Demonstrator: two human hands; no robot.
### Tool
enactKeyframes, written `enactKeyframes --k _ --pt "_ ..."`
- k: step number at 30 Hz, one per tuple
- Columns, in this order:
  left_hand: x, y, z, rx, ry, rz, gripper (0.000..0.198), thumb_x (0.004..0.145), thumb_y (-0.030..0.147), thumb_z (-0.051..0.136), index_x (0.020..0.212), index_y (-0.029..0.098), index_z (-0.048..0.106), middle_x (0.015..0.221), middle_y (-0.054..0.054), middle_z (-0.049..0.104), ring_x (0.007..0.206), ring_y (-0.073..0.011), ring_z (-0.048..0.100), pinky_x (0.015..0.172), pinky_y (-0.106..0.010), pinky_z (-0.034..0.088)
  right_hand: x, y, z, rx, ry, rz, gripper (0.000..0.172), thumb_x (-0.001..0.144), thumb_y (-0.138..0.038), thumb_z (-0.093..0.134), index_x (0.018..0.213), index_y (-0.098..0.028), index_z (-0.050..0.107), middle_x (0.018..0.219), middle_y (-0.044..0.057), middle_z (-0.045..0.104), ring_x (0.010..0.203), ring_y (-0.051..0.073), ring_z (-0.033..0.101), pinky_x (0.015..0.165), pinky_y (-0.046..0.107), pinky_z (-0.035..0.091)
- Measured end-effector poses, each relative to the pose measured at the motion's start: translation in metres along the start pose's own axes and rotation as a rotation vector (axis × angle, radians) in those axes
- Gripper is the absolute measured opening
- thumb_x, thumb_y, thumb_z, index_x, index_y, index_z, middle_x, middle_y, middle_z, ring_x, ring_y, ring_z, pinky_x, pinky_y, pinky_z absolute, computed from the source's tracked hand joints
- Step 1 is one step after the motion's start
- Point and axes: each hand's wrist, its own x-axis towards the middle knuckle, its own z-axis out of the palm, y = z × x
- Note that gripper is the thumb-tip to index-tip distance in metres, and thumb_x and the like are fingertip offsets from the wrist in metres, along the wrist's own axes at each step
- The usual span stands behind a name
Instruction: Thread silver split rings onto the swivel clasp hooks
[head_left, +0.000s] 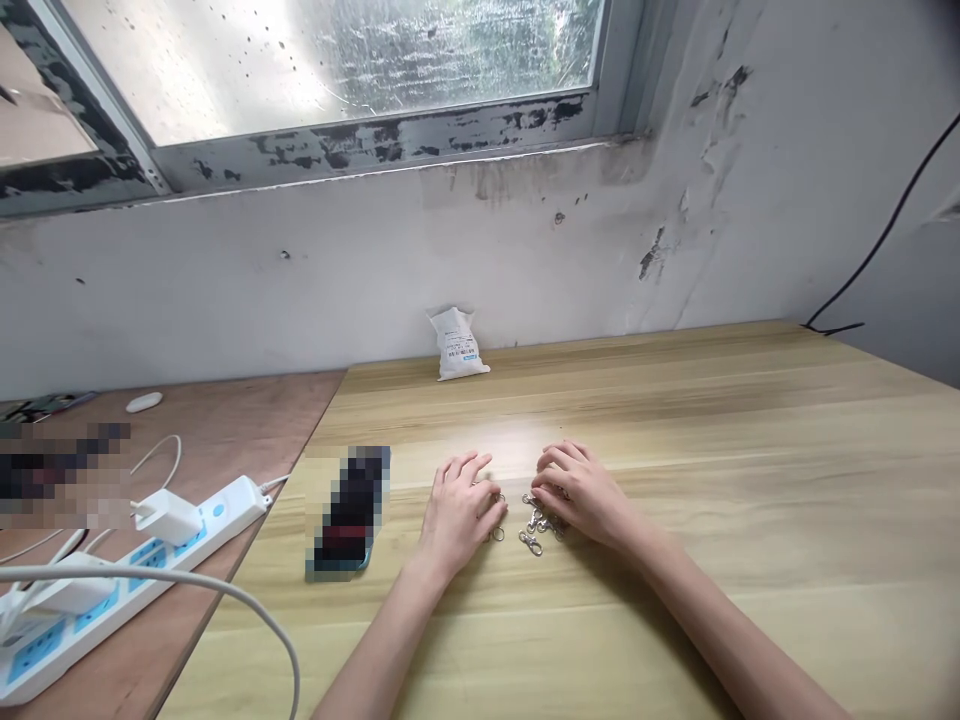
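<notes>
My left hand (pixel 459 510) rests palm down on the light wooden table, its fingers a little apart. Small metal rings (pixel 499 535) lie by its thumb and partly beneath the hand. To the right, my right hand (pixel 581 490) curves over a small pile of silver lobster clasps (pixel 531 543), fingers bent but not closed on any clasp that I can see. Several clasps show beside and below its fingertips; others are hidden by the hand. A narrow gap of table separates the two hands.
A small white packet (pixel 459 345) with a printed label leans on the wall at the back. Left of my hands lies a pixelated dark phone-like object (pixel 349 515). A white power strip (pixel 225 510) with plugs and cables lies on the brown table (pixel 247 415).
</notes>
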Motion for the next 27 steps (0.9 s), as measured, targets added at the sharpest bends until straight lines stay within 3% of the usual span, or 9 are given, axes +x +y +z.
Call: enactKeyframes --k 10,13,17,20,22,27 --pt "0.002 0.007 0.007 -0.096 -0.024 -0.168 0.004 0.083 0.020 0.065 0.079 0.022 0.065 0.129 -0.006 0.061 0.127 -0.0271 0.048 0.103 -0.046 0.040 -0.003 0.000 0.001 -0.012 -0.075 0.023 0.008 0.086 -0.024 0.067 0.080 -0.026 0.073 0.095 0.004 0.066 0.095 0.022 0.057 0.091 0.041 0.042" --pt "0.005 0.006 0.005 -0.108 -0.030 -0.142 0.005 0.082 0.018 0.065 0.078 0.022 0.064 0.129 -0.006 0.060 0.128 -0.0271 0.047 0.104 -0.046 0.038 -0.001 -0.002 0.004 0.010 -0.073 0.048 0.008 0.083 -0.018 0.067 0.077 -0.023 0.069 0.094 0.004 0.066 0.097 0.022 0.058 0.090 0.039 0.044" --pt "0.002 -0.013 -0.025 -0.052 0.007 -0.128 0.007 0.086 0.024 0.060 0.080 0.022 0.064 0.126 -0.005 0.064 0.128 -0.0273 0.049 0.108 -0.049 0.033 -0.001 -0.006 0.007 0.020 -0.053 0.070 0.010 0.079 -0.012 0.067 0.075 -0.022 0.066 0.091 0.003 0.066 0.097 0.021 0.058 0.091 0.038 0.044" --pt "-0.015 -0.044 -0.061 0.089 0.132 -0.289 0.012 0.091 0.028 0.052 0.085 0.023 0.061 0.110 -0.004 0.071 0.123 -0.0274 0.053 0.110 -0.051 0.029 -0.001 -0.008 0.007 0.026 -0.033 0.067 0.011 0.080 -0.011 0.065 0.076 -0.022 0.066 0.090 0.002 0.066 0.094 0.020 0.058 0.091 0.038 0.045" --pt "-0.031 -0.064 -0.080 0.183 0.130 -0.412 0.016 0.091 0.031 0.050 0.082 0.023 0.059 0.095 -0.003 0.072 0.102 -0.0257 0.064 0.110 -0.053 0.027 -0.001 -0.009 0.006 0.035 -0.030 0.062 0.011 0.080 -0.012 0.064 0.077 -0.022 0.066 0.089 0.003 0.065 0.094 0.020 0.058 0.090 0.038 0.045" --pt "-0.062 -0.089 -0.090 0.288 0.060 -0.493 0.021 0.091 0.033 0.046 0.076 0.022 0.055 0.080 -0.001 0.070 0.084 -0.0224 0.065 0.111 -0.053 0.025 -0.001 -0.011 0.005 0.066 -0.047 0.060 0.012 0.083 -0.011 0.061 0.079 -0.021 0.067 0.091 0.005 0.064 0.096 0.023 0.057 0.089 0.040 0.045"
